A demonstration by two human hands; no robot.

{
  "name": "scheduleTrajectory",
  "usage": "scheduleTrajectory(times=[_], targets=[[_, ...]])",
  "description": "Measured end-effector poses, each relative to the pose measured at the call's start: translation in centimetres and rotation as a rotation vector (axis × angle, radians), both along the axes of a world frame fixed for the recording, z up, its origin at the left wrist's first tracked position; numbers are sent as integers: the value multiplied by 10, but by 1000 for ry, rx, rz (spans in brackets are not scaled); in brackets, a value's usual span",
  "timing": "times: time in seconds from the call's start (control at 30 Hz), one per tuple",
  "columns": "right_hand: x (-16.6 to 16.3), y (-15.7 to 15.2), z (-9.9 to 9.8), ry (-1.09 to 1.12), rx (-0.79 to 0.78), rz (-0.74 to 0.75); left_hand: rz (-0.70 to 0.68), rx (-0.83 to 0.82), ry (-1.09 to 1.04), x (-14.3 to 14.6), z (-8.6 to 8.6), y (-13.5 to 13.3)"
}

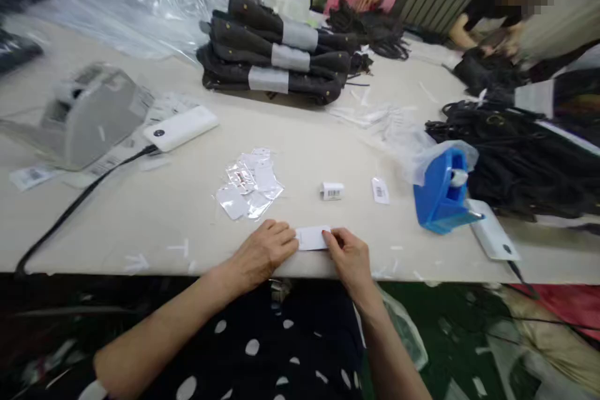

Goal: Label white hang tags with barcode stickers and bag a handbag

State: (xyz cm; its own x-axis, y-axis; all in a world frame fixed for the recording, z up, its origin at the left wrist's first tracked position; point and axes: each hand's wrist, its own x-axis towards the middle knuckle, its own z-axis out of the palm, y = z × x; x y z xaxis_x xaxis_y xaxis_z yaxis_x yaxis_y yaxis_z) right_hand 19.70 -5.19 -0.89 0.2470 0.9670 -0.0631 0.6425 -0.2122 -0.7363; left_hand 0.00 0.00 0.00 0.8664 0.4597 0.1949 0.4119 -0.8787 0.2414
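Observation:
A small white paper tag (313, 239) lies flat at the near edge of the pale table (187, 212). My left hand (263, 253) rests curled on its left end and my right hand (349, 257) pinches its right end with bent fingers. Just beyond lie a heap of small clear plastic sleeves with white tags (249, 184), a folded barcode label (332, 190) and a flat barcode label (380, 190).
A blue tape dispenser (443, 194) stands to the right, beside a white power bank (493, 236). Another white power bank (180, 127) with a black cable and a grey device (89, 115) sit at left. Stacked black banded bundles (276, 53) and black goods (520, 156) lie beyond. Other people work at the far side.

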Motion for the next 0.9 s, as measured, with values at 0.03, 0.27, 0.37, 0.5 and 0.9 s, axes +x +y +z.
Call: scheduleTrajectory(times=[0.03,0.27,0.37,0.5,0.9], targets=[[4,4,2,-33,55,-56,0,-10,-8,0,-2,0],[35,59,-5,212,139,-272,75,-75,-69,1,-10,-2],[37,81,-12,465,119,-278,107,-107,-116,1,-13,-3],[29,78,-1,640,132,-214,149,-216,-244,1,-11,-3],[-6,14,49,945,-44,247,361,-1188,-759,10,51,7]])
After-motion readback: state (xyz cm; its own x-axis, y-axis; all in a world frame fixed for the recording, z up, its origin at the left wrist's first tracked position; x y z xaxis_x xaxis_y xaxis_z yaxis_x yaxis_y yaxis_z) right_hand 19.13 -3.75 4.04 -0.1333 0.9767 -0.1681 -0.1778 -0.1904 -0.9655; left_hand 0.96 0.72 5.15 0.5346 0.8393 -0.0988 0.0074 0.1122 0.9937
